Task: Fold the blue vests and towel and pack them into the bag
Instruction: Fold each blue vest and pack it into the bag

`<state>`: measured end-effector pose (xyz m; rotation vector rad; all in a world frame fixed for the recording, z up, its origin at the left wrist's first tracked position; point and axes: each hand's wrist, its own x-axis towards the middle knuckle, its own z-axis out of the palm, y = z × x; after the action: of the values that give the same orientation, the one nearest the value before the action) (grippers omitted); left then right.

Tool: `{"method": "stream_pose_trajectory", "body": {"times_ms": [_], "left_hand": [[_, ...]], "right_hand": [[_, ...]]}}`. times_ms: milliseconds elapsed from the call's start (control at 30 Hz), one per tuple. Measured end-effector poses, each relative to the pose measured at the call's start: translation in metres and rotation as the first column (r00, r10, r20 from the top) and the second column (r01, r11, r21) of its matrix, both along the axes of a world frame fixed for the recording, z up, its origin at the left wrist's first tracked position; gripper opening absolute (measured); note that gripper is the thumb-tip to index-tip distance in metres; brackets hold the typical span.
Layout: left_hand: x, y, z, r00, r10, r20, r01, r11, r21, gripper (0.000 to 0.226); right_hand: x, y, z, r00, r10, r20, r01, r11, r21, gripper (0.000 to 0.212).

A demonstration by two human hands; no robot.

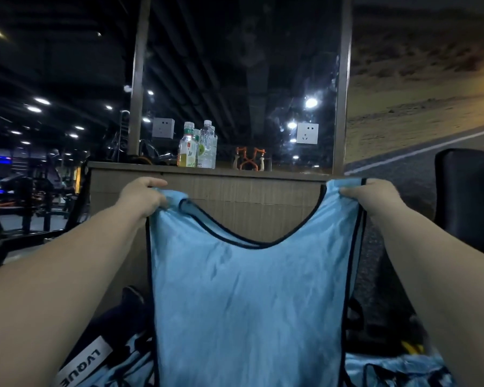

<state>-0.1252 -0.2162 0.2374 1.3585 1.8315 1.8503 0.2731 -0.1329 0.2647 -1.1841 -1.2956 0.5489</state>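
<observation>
The blue vest point(243, 303) fills the middle of the view. It hangs full length with its neckline dipping between the two shoulder straps. It is held up in the air, most likely so the cloth drops flat and the edges line up before the first fold.

Behind it stands a wood-panelled bench point(235, 208), well apart from the cloth, so nothing catches the vest as it hangs.

Low on the left, a dark bag point(115, 322) with a white label lies partly behind the vest's lower edge. That looks near enough for packing once the folding is done.

More blue vests lie crumpled to either side of the hanging one, one heap at the lower left point(129, 367) and another at the lower right point(389, 370). None looks folded, so the job seems to be at an early stage. I cannot pick out the towel.

The left hand point(143, 198) pinches the left shoulder strap with its fingers curled round bunched cloth. The right hand point(375, 196) grips the right strap the same way. The two are spread wide to keep the top edge taut.

Some bottles point(197, 146) stand on the bench top, clear of the work.
</observation>
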Motion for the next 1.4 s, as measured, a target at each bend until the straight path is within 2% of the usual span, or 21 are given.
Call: {"method": "stream_pose_trajectory", "body": {"times_ms": [100, 200, 267, 367, 467, 600, 700, 800, 833, 967, 1167, 1300, 1400], "left_hand": [[0.003, 0.000, 0.002, 0.967, 0.103, -0.234, -0.128, 0.987, -0.093, 0.050], [0.005, 0.000, 0.006, 0.906, 0.206, -0.369, -0.247, 0.967, -0.067, 0.015], [0.006, 0.000, 0.010, 0.893, 0.215, -0.394, -0.265, 0.961, -0.075, 0.007], [0.004, 0.000, 0.017, 0.923, 0.169, -0.345, -0.221, 0.968, -0.117, 0.008], [0.007, 0.000, 0.023, 0.947, 0.043, -0.319, -0.108, 0.976, -0.188, 0.012], [0.011, -0.003, 0.022, 0.978, -0.203, -0.043, 0.189, 0.957, -0.221, 0.006], [0.009, -0.003, 0.022, 0.953, -0.302, 0.027, 0.298, 0.913, -0.279, 0.023], [0.014, -0.003, 0.022, 0.930, -0.366, 0.028, 0.355, 0.878, -0.321, 0.022], [0.016, -0.003, 0.022, 0.926, -0.376, 0.027, 0.364, 0.874, -0.323, 0.022], [0.025, -0.004, 0.023, 0.911, -0.412, -0.024, 0.382, 0.865, -0.326, 0.022], [0.040, 0.007, 0.027, 0.942, -0.333, -0.042, 0.315, 0.919, -0.236, 0.021], [0.054, 0.013, 0.029, 0.930, -0.348, -0.115, 0.318, 0.923, -0.218, 0.025], [0.062, 0.017, 0.028, 0.911, -0.366, -0.190, 0.325, 0.921, -0.213, 0.023]], "right_hand": [[-0.006, -0.010, 0.005, 0.991, -0.082, -0.103, 0.099, 0.980, 0.173, 0.020], [-0.007, -0.012, 0.007, 0.985, -0.113, -0.130, 0.146, 0.950, 0.277, 0.024], [-0.007, -0.013, 0.009, 0.982, -0.112, -0.153, 0.155, 0.939, 0.308, 0.026], [-0.005, -0.016, 0.011, 0.981, -0.109, -0.163, 0.158, 0.930, 0.333, 0.032], [0.000, -0.012, 0.012, 0.985, -0.092, -0.145, 0.136, 0.932, 0.336, 0.032], [0.002, -0.006, 0.012, 0.993, -0.070, -0.094, 0.097, 0.939, 0.330, 0.025], [0.003, -0.005, 0.010, 0.999, -0.012, -0.032, 0.021, 0.952, 0.304, 0.019], [0.004, 0.001, 0.007, 0.998, 0.066, 0.011, -0.067, 0.973, 0.221, 0.007], [0.003, 0.002, 0.005, 0.995, 0.101, 0.012, -0.101, 0.975, 0.198, 0.008], [0.000, 0.007, 0.000, 0.974, 0.224, -0.045, -0.216, 0.967, 0.134, 0.004], [-0.003, 0.012, -0.003, 0.938, 0.294, -0.186, -0.275, 0.954, 0.123, 0.011], [-0.015, 0.010, -0.008, 0.909, 0.365, -0.201, -0.345, 0.930, 0.127, 0.008], [-0.025, 0.010, -0.009, 0.910, 0.367, -0.191, -0.343, 0.927, 0.149, 0.020]]}}
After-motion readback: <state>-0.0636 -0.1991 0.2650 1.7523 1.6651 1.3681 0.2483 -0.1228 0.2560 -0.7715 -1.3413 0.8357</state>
